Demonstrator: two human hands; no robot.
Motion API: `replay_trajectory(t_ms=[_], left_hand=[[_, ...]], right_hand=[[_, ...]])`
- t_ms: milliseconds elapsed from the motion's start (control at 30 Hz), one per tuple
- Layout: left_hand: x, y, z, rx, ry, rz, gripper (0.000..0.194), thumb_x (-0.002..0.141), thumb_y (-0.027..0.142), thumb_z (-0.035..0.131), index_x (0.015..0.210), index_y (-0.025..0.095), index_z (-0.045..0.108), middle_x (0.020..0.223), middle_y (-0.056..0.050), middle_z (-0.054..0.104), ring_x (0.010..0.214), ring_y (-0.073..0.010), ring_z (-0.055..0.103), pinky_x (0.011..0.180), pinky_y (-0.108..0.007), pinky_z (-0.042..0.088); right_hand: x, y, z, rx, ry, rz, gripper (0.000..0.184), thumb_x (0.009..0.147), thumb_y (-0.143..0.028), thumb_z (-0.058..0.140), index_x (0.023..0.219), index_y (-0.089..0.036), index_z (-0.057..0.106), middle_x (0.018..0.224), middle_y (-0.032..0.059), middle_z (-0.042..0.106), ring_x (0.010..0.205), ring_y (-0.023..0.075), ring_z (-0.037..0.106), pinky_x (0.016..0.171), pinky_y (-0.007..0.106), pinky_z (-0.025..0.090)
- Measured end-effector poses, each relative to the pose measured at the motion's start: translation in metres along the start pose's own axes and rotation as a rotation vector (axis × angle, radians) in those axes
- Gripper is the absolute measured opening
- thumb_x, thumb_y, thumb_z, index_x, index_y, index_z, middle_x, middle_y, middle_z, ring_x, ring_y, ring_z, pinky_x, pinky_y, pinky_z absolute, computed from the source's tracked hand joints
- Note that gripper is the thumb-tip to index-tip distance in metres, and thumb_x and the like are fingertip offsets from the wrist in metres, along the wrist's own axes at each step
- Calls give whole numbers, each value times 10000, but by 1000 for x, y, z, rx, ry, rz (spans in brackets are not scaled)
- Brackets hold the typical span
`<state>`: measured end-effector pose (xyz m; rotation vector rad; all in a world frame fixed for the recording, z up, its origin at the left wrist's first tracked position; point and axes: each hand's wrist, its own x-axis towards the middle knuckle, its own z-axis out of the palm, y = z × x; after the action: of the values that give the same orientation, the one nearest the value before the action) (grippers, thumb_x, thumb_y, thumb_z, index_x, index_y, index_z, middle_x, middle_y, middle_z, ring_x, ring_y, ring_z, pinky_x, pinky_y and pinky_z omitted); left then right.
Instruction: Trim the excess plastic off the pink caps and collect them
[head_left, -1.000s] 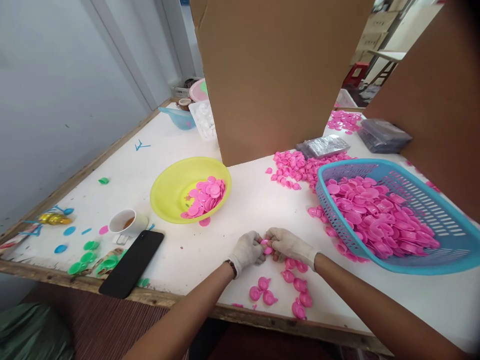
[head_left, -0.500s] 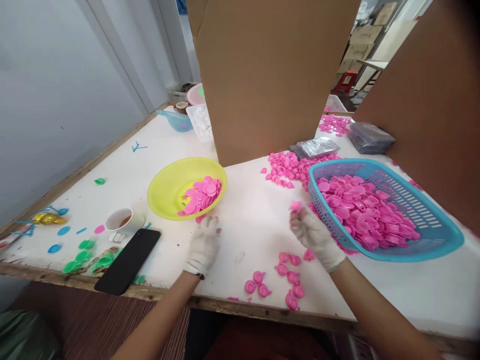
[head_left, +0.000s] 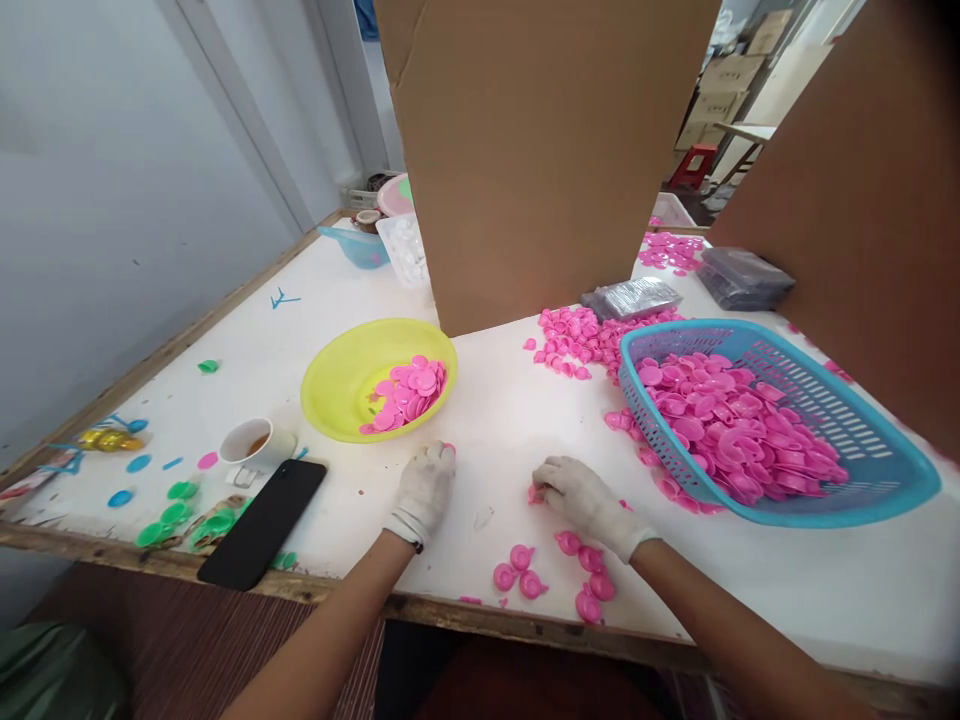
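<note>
Head cam: R hand (head_left: 577, 500) is pinching a pink piece (head_left: 535, 495), fingertips closing tight on its edge; most of it is hiding under the fingers, so can't tell if it's finished. It's sitting at or just above the white table (head_left: 495, 410), between L hand and the blue basket (head_left: 810, 518). L hand (head_left: 424, 490) is resting just below the yellow bowl (head_left: 326, 395), fingers curled, w/ a pink bit (head_left: 450, 449) showing at the tips; can't tell if gripped.

Progress: 3 pink pots (head_left: 531, 584) are sitting in a cluster near the table edge, approx 4 more (head_left: 598, 586) are standing in a loose row to the right. Those are prob the done pcs; lids too small to confirm.

Left: prob most of it. Pink discs (head_left: 409, 390) are covering only the right part of the bowl; lots of loose pink parts (head_left: 735, 430) are heaping in the basket, plus a pink pile (head_left: 574, 335) is lying by the cardboard (head_left: 540, 160).
</note>
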<state>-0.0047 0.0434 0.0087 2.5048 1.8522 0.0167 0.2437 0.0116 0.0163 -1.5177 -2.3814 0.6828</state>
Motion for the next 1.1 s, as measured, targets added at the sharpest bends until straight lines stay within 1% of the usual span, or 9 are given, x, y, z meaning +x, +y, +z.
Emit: replay_trajectory(t_ms=[100, 200, 333, 467, 600, 800, 900, 1000, 1100], left_hand=[[0, 19, -10, -233, 54, -29, 158, 844, 167, 411, 856, 142, 567, 881, -88, 590, 808, -181, 551, 744, -296, 425], [0, 45, -20, -654, 90, -44, 166, 837, 190, 404, 745, 164, 540, 743, -30, 590, 706, -135, 542, 658, -246, 416], [5, 75, -20, -1109, -67, -124, 181, 834, 238, 401, 710, 170, 513, 578, 19, 536, 537, -93, 506, 523, -208, 388], [9, 84, -6, -1331, -315, -366, 106, 825, 260, 449, 872, 175, 491, 514, 53, 492, 416, -85, 473, 414, -193, 356], [16, 84, 3, -1410, -487, -416, 69, 817, 231, 493, 809, 167, 467, 453, 52, 492, 358, -83, 460, 375, -186, 360], [33, 77, 2, -1320, -668, -445, 157, 738, 203, 621, 796, 156, 483, 420, 40, 536, 363, -97, 507, 396, -197, 422], [39, 71, 1, -1320, -743, -407, 195, 705, 221, 651, 800, 153, 494, 448, 27, 568, 388, -114, 539, 410, -214, 446], [42, 66, 1, -1355, -811, -360, 176, 677, 153, 642, 778, 156, 499, 472, 25, 586, 407, -119, 551, 420, -224, 458], [41, 66, 1, -1332, -808, -384, 179, 664, 89, 615, 777, 158, 494, 466, 37, 573, 402, -113, 540, 423, -226, 459]], right_hand=[[16, -7, 0, 207, 98, 31, 221, 759, -103, 417, 788, -180, 622, 803, 33, 619, 771, 142, 545, 745, 265, 406], [24, -12, -4, 497, 131, 134, 185, 774, -178, 438, 860, -182, 602, 767, 9, 620, 702, 124, 557, 664, 242, 430], [27, -10, -9, 761, -19, 333, 65, 739, -208, 480, 703, -179, 526, 552, -45, 532, 494, 83, 511, 478, 195, 377], [29, -1, -3, 788, -114, 531, 26, 708, -195, 527, 698, -175, 514, 470, -53, 509, 405, 74, 489, 400, 174, 346], [34, 6, 5, 854, -215, 577, 73, 711, -222, 547, 756, -171, 521, 499, -35, 551, 397, 80, 515, 375, 167, 361], [40, 15, -6, 1109, -512, 586, 256, 664, -251, 645, 856, -176, 493, 617, -2, 646, 490, 115, 617, 483, 217, 491], [44, 21, -8, 1138, -545, 594, 269, 657, -237, 658, 858, -169, 493, 609, 14, 659, 510, 134, 635, 519, 253, 521], [45, 25, -6, 1156, -563, 570, 284, 656, -251, 670, 866, -168, 498, 635, 27, 675, 536, 141, 648, 553, 276, 538], [43, 26, -5, 1145, -555, 556, 305, 640, -241, 682, 871, -172, 495, 646, 24, 679, 536, 138, 648, 549, 271, 537]])
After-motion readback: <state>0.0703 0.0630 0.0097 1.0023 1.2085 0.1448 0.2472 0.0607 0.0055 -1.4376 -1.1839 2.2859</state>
